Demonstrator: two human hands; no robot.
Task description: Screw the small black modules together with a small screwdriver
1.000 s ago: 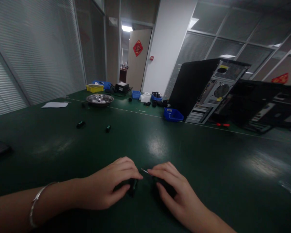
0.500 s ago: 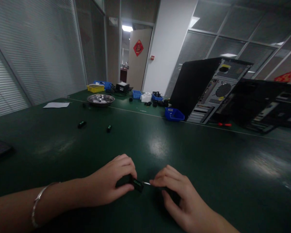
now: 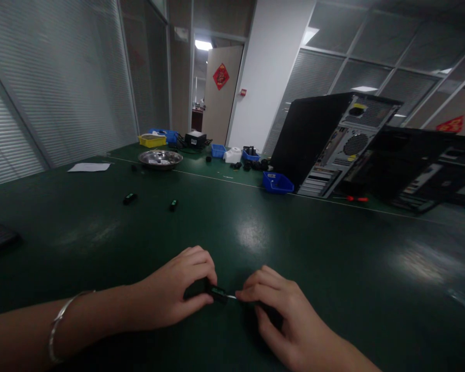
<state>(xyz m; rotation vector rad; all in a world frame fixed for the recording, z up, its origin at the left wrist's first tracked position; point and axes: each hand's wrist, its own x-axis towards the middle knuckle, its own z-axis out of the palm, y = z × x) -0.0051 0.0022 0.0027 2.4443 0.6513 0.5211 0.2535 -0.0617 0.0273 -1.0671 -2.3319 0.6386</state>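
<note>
2 hands: left [image 3: 184, 294] pinching black block [image 3: 218, 294]; right [image 3: 281, 310] pinching thin metal rod [image 3: 231, 297].

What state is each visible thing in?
left hand: gripping black block
black block: held, metal tip at its end
right hand: gripping thin metal tool
door: open
metal dish: upright, contents unclear
computer tower: standing, back panel visible
doorway light: lit
red-handled tool: lying down

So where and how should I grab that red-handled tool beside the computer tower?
Probably the red handle, pinched from above on your side: it lies flat and is the thicker part, while the thin shaft points left, close to the tower.
</note>
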